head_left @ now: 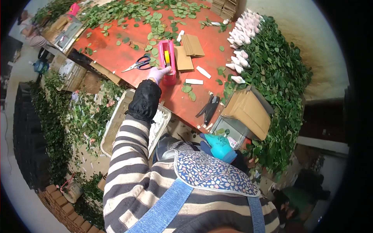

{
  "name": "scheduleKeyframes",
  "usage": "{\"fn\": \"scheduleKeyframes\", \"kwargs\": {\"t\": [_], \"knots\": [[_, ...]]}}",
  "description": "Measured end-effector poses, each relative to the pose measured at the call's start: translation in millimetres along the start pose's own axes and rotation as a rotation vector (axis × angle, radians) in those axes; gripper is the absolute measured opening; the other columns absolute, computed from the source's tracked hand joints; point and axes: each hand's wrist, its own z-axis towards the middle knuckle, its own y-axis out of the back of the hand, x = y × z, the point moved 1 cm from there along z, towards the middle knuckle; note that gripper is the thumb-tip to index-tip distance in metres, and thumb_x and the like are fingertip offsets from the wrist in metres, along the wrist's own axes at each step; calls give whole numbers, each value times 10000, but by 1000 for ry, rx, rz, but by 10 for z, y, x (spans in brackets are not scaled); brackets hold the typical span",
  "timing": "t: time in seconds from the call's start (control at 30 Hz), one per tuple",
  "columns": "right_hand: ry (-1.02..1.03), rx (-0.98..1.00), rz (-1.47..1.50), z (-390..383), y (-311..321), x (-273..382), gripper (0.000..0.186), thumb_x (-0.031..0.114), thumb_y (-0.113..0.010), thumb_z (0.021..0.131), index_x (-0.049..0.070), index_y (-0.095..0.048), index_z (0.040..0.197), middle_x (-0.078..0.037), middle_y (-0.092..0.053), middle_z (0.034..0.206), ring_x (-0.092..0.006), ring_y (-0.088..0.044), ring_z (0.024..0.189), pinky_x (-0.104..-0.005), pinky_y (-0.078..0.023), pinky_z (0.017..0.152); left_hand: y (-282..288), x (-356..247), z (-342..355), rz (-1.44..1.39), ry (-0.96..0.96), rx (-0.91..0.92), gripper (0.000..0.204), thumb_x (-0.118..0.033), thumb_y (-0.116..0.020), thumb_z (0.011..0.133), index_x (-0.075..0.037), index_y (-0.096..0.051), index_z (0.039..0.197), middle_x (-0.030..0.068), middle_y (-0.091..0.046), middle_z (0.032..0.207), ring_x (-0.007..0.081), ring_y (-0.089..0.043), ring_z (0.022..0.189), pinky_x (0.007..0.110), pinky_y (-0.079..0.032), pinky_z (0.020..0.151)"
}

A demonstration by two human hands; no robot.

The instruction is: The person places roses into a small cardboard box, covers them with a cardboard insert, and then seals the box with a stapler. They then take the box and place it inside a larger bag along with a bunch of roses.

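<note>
We see the left hand [158,73], gloved in pale lilac, reaching out over the red table [116,58]; its fingers rest against the near end of the pink tape dispenser [168,62], which stands upright on the table with a yellow roll in its middle; the fingers look loosely curled on the dispenser's lower corner, yet we cannot tell whether they truly clamp it or only touch it. The arm wears a black oversleeve above a striped sleeve.

Just left of the dispenser lie scissors [138,64] with dark handles, blades pointing away from it; just right of it lie flat brown cardboard pieces [187,52]; in front of it, toward us, lie small white strips [194,81] and a few loose green leaves [155,27], with many more leaves beyond it. Farther right of the dispenser, at the table's edge, dark pruning shears [210,106] lie beside an open cardboard box [248,110].

The right hand [219,146], in a teal glove, sits low, well apart from the dispenser and below the table edge; it appears closed, though we cannot tell whether it holds anything. Below and left of the dispenser a pale tray [116,120] sits under the forearm.
</note>
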Motion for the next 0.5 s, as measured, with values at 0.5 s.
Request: {"fn": "scheduleKeyframes", "kwargs": {"t": [0.5], "knots": [[-272,-20,891,1501,-299,-288,415,294,-441,1048,2,-588,1304,-51,-659,1184,-153,-624,1018,-276,-496,879,-314,428,-2355,-620,609,468,121,-189,-547,1020,-92,-612,1056,-29,-573,823,54,-432,611,197,-366,560]]}}
